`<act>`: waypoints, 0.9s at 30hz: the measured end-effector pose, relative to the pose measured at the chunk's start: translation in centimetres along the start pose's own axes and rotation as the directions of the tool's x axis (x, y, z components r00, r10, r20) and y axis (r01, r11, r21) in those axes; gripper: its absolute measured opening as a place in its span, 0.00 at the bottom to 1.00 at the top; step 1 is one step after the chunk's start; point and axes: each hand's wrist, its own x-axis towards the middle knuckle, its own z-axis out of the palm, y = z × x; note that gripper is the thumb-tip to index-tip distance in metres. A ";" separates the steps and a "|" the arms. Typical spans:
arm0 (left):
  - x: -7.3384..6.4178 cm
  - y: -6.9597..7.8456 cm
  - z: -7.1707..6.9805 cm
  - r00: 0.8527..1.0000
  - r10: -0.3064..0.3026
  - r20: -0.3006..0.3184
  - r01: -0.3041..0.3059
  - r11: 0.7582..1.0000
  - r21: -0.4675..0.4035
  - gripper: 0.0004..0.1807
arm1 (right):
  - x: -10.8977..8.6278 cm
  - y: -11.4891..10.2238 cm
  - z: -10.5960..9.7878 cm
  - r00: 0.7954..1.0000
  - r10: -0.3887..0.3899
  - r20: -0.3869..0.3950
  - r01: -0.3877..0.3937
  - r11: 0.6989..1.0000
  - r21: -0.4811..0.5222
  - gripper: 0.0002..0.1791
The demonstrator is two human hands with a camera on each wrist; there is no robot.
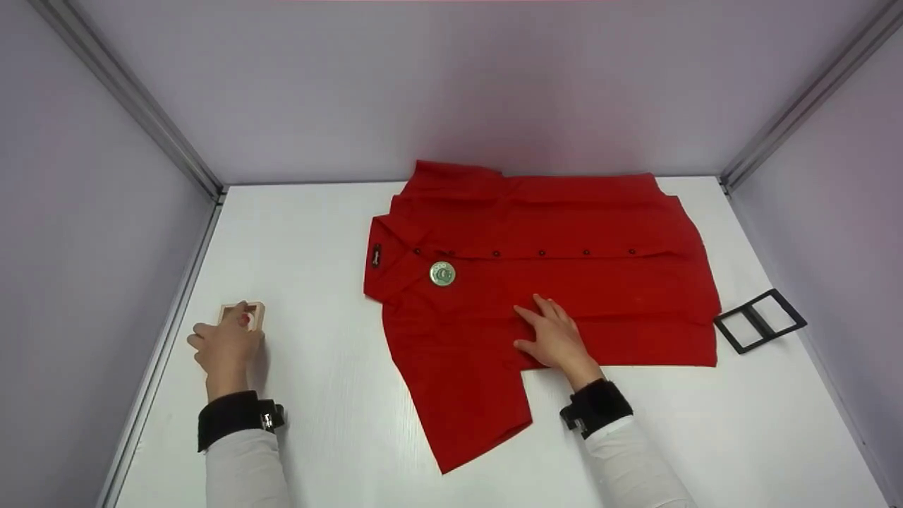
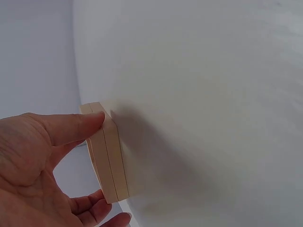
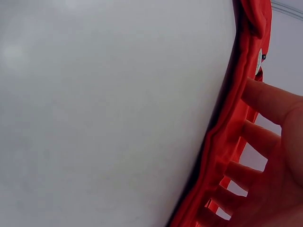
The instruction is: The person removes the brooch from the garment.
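Note:
At the left side of the table my left hand (image 1: 229, 346) holds a small pale wooden box (image 1: 259, 315) by its edges, with something red and white inside. In the left wrist view the thumb lies on one end of the layered wooden box (image 2: 110, 161) and fingertips are at the other end. A red short-sleeved button shirt (image 1: 487, 324) lies spread out, collar to the left. My right hand (image 1: 557, 340) rests on its lower front with the fingers spread, touching the cloth (image 3: 232, 137). A round greenish-silver disc (image 1: 442, 273) lies on the shirt near the collar.
A black rectangular frame with a crossbar (image 1: 759, 321) lies at the right, its corner against the shirt's hem. The white table (image 1: 317, 395) is enclosed by pale walls (image 1: 317, 92) at the back and both sides.

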 end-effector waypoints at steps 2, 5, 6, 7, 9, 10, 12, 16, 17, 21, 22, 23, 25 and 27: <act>0.0 0.0 0.0 1.000 0.002 -0.002 -0.002 1.000 0.004 0.36 | 0.0 0.0 0.0 1.000 0.001 0.001 -0.001 1.000 0.000 0.36; -0.2 0.1 0.1 1.000 -0.001 -0.001 0.001 1.000 0.011 0.35 | -0.1 0.0 0.0 1.000 0.002 0.001 -0.002 1.000 0.001 0.36; -0.2 0.1 0.2 1.000 -0.001 -0.003 0.001 1.000 0.013 0.35 | -0.1 0.0 0.0 1.000 0.002 0.002 -0.002 1.000 0.003 0.36; -0.2 0.2 0.2 1.000 -0.003 -0.007 0.003 1.000 0.013 0.35 | -0.1 0.0 0.0 1.000 0.000 0.001 0.000 1.000 0.005 0.36; -0.3 0.2 0.3 1.000 -0.007 -0.015 0.007 1.000 0.010 0.35 | -0.1 0.0 0.0 1.000 -0.002 -0.002 0.002 1.000 0.007 0.36; -0.3 0.3 0.3 1.000 -0.010 -0.020 0.010 1.000 0.008 0.35 | -0.1 0.0 0.0 1.000 -0.001 -0.002 0.001 1.000 0.008 0.36; -0.4 0.3 0.4 0.999 -0.013 -0.039 0.013 1.000 0.002 0.35 | -0.1 0.0 0.1 1.000 0.000 -0.002 0.000 1.000 0.006 0.36; -0.7 0.2 0.7 0.996 -0.014 -0.085 0.013 1.000 -0.010 0.34 | -0.1 -0.1 0.0 1.000 -0.004 -0.004 0.004 1.000 0.005 0.36; -0.8 0.2 0.8 0.995 -0.014 -0.098 0.013 1.000 -0.012 0.35 | -0.1 -0.1 0.0 1.000 -0.005 -0.004 0.005 1.000 0.006 0.36; -0.9 0.5 1.0 0.992 -0.019 -0.123 0.017 1.000 -0.021 0.39 | -0.1 -0.1 -0.1 1.000 -0.010 -0.008 0.010 1.000 0.004 0.36; -1.0 0.6 1.0 0.992 -0.020 -0.126 0.018 1.000 -0.020 0.40 | -0.1 0.0 -0.1 1.000 -0.010 -0.008 0.010 1.000 0.003 0.36; -1.1 0.8 1.0 0.991 -0.019 -0.130 0.017 1.000 -0.018 0.41 | -0.1 0.0 -0.1 1.000 -0.011 -0.010 0.011 1.000 0.002 0.36; -1.3 1.2 1.1 0.989 -0.011 -0.147 0.006 1.000 -0.029 0.43 | -0.1 0.0 -0.1 1.000 -0.011 -0.009 0.011 1.000 0.000 0.36; -1.5 1.8 1.0 0.986 0.013 -0.167 -0.019 0.999 -0.032 0.44 | 0.0 0.0 0.0 1.000 -0.009 -0.005 0.009 1.000 0.000 0.36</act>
